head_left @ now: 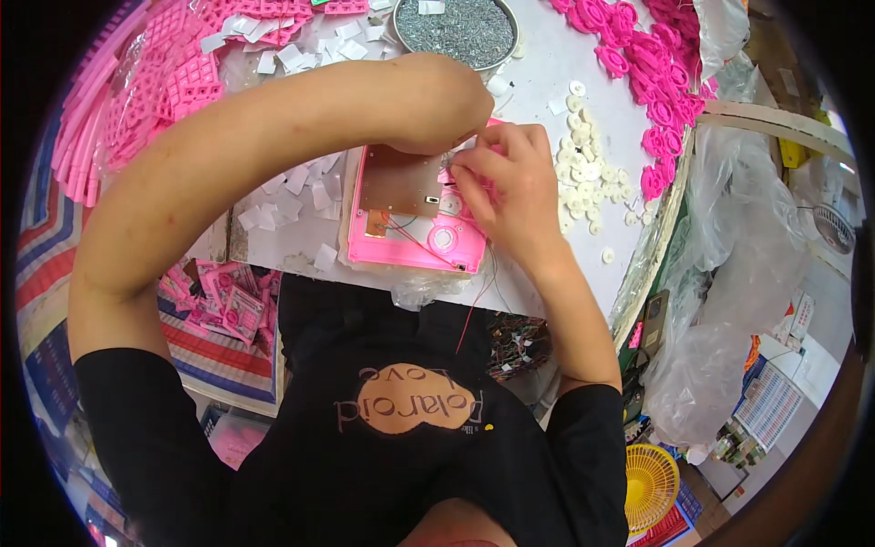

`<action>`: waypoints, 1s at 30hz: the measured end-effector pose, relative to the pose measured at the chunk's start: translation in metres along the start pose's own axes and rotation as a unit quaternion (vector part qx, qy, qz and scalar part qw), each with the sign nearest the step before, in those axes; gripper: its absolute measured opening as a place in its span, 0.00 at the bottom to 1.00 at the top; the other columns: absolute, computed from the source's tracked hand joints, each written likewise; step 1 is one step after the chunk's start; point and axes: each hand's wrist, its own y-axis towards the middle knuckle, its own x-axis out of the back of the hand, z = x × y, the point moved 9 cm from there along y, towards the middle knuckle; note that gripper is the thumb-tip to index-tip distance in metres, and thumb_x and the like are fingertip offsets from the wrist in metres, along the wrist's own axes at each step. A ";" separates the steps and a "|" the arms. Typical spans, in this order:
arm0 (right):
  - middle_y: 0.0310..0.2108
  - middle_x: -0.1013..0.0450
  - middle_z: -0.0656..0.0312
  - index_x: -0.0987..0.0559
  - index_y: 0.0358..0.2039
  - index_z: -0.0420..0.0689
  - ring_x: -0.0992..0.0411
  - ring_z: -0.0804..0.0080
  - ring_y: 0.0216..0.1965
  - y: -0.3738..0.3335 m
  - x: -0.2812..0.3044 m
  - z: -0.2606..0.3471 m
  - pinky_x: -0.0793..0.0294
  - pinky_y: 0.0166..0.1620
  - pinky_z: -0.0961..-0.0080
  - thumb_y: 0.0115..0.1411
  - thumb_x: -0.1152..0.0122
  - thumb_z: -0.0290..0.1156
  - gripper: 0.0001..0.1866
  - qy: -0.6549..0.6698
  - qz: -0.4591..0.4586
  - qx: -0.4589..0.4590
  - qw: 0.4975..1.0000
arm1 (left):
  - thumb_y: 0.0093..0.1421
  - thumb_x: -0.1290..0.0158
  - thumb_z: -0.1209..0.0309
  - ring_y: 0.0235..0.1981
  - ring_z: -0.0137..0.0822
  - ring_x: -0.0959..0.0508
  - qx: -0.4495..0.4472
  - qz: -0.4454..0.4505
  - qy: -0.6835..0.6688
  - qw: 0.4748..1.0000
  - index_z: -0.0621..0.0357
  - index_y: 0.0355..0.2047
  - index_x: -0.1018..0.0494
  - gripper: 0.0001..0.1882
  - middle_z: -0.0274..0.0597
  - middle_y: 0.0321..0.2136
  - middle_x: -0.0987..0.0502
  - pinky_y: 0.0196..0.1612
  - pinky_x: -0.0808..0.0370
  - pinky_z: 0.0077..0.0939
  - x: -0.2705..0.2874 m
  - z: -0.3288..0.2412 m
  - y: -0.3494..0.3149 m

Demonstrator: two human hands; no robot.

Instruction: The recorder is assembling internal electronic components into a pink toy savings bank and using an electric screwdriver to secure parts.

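On the white tabletop lies a pink plastic casing (pixel 424 248), tilted a little, with a brown circuit board (pixel 399 182) over its upper part. Thin red and dark wires (pixel 412 234) run from the board across the casing, and some trail past its lower right corner. My right hand (pixel 515 178) is at the casing's right side, thumb and fingers pinched together by the board's edge; what they hold is too small to make out. My left hand (pixel 444 109) bends sharply over the casing's top edge, close to the right one, its fingers mostly hidden behind the wrist.
A round metal tray (pixel 513 46) of small screws stands at the back. White plastic discs (pixel 583 164) lie to the right, with pink ring-shaped parts (pixel 638 73) beyond. Pink keypads (pixel 196 77) and white paper pieces (pixel 310 191) spread at left. A plastic bag (pixel 424 290) sits under the casing.
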 end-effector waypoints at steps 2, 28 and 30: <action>0.37 0.26 0.64 0.16 0.32 0.47 0.31 0.59 0.43 0.000 0.002 0.012 0.29 0.46 0.63 0.49 0.30 0.28 0.08 -0.033 0.023 0.093 0.995 | 0.51 0.43 0.70 0.28 0.51 0.17 -0.005 -0.028 0.003 1.000 0.60 0.25 0.18 0.07 0.52 0.23 0.19 0.33 0.21 0.43 -0.003 -0.001 -0.003; 0.42 0.25 0.60 0.19 0.45 0.43 0.28 0.58 0.44 -0.006 -0.011 0.031 0.25 0.45 0.64 0.53 0.33 0.26 0.17 -0.130 0.094 0.038 0.986 | 0.56 0.43 0.71 0.34 0.51 0.18 -0.076 -0.131 -0.088 0.985 0.62 0.34 0.22 0.08 0.50 0.29 0.19 0.38 0.22 0.43 0.008 0.000 -0.008; 0.41 0.26 0.60 0.19 0.44 0.43 0.28 0.59 0.44 -0.004 -0.012 0.029 0.26 0.45 0.63 0.53 0.33 0.26 0.16 -0.134 0.113 0.029 0.984 | 0.58 0.42 0.68 0.34 0.51 0.18 -0.033 -0.219 -0.147 0.964 0.62 0.34 0.22 0.09 0.49 0.29 0.19 0.38 0.23 0.44 0.024 0.023 -0.016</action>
